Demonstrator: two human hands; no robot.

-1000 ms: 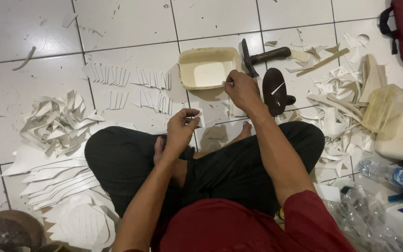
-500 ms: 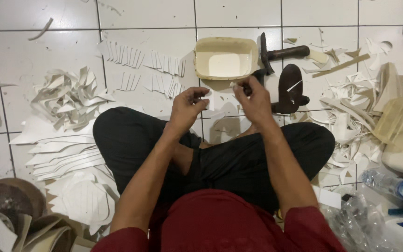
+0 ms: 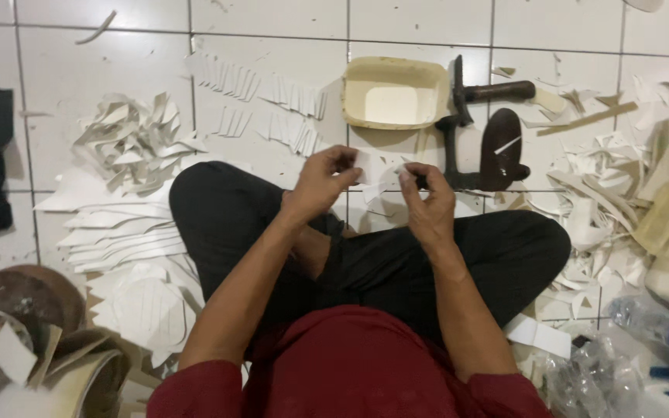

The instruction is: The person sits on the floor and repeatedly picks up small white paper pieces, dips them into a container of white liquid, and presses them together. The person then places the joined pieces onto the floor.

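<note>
Both hands pinched one small white paper piece between them, left hand gripping its left edge, right hand its right, above the crossed legs. It looked thin, pale and flat, with a curved cut. Just beyond stood one cream rectangular tray, one dark hammer and one black shoe last. White strips lay in rows on the tiled floor, whose upper left stayed mostly bare. Scrap heaps crowded both sides.

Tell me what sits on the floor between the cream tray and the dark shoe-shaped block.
In the head view, a dark-handled hammer lies between the cream rectangular tray and the dark shoe-shaped block.
</note>
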